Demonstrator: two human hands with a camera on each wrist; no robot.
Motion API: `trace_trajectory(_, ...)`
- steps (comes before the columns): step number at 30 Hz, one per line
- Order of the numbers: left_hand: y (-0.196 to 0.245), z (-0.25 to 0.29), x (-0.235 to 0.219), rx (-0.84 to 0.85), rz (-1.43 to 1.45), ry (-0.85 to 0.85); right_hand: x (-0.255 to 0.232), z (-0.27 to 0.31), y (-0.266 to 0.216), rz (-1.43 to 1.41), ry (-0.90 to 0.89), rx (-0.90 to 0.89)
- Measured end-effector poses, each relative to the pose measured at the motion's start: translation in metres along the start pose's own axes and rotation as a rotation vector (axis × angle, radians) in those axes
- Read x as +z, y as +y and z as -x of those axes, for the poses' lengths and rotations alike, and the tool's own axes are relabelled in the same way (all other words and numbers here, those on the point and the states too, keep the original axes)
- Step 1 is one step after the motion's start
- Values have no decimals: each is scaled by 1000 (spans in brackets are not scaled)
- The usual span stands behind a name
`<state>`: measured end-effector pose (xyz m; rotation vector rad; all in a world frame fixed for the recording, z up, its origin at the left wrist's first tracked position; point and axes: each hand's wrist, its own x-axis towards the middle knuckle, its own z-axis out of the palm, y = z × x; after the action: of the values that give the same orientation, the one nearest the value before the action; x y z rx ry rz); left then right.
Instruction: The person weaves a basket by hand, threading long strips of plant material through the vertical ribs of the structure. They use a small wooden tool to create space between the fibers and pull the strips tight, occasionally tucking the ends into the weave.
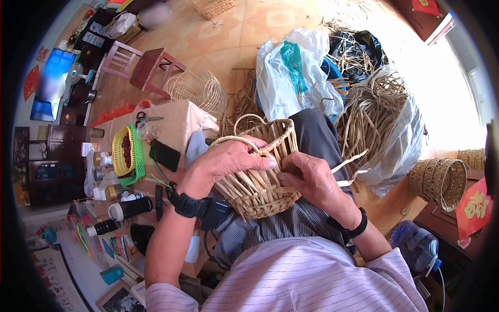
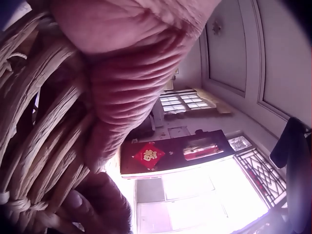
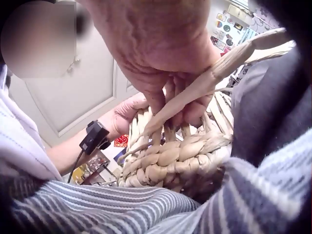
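A small woven basket (image 1: 262, 203) of dried plant strands rests on the person's lap, tilted, with a braided band low on its side and slender upright stakes above. The left hand (image 1: 234, 160) grips it at the rim by the handle (image 1: 234, 139), thumb laid along the outside. The right hand (image 1: 314, 179) bends its fingers in at the stakes and pinches a flat strand (image 3: 187, 95) there. In the right wrist view this strand crosses in front of the fingers, above the braid (image 3: 168, 158); pale loose ends (image 1: 351, 161) stick out beyond the hand.
Loose strands (image 1: 364, 114) lie bundled in plastic at the upper right, beside a white bag (image 1: 275, 78) over a blue tub. A table (image 1: 171, 119) at the left bears scissors (image 1: 148, 119), a phone (image 1: 165, 155) and a yellow basket (image 1: 122, 156). Finished-looking baskets (image 1: 442, 182) stand right.
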<state>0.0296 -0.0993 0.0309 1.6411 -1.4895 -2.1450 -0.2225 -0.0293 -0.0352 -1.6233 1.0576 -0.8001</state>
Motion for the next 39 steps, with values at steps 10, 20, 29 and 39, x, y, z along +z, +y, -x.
trace_trajectory(10, -5, -5, 0, 15, 32, 30, 0, -1, 10, 228, 163, -218)
trace_trajectory(20, -2, -5, -2, 3, 34, -51, -26, 68, 15, 616, 82, -173)
trace_trajectory(29, -10, -13, -2, 12, 51, -102, -105, 107, 5, -914, -145, 313)
trace_trajectory(39, -2, -6, -2, 24, -37, -64, -95, 58, 14, -669, 607, -9)
